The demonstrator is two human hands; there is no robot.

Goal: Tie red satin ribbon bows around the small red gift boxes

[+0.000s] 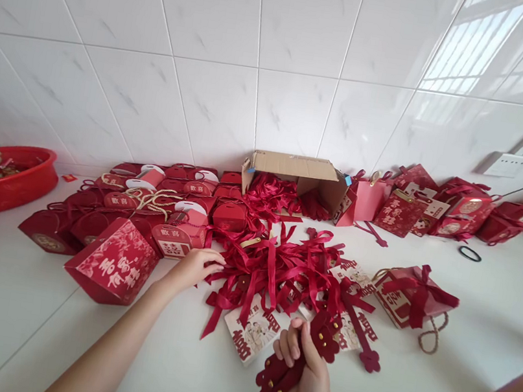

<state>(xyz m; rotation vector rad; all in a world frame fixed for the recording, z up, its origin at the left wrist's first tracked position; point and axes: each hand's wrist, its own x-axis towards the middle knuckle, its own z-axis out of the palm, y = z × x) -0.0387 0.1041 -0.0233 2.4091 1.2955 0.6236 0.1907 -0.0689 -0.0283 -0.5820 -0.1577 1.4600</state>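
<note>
1. The left arm reaches forward and to the right from the lower left, forearm bare and nearly straight.
2. The left hand (192, 267) lies palm down, wrist level, with the fingers stretched ahead and slightly curled at the tips.
3. The right hand (302, 366) rises from the lower edge, wrist bent upward.
4. Its fingers are curled into a closed fist, knuckles to the left, thumb up along the right side.
</note>
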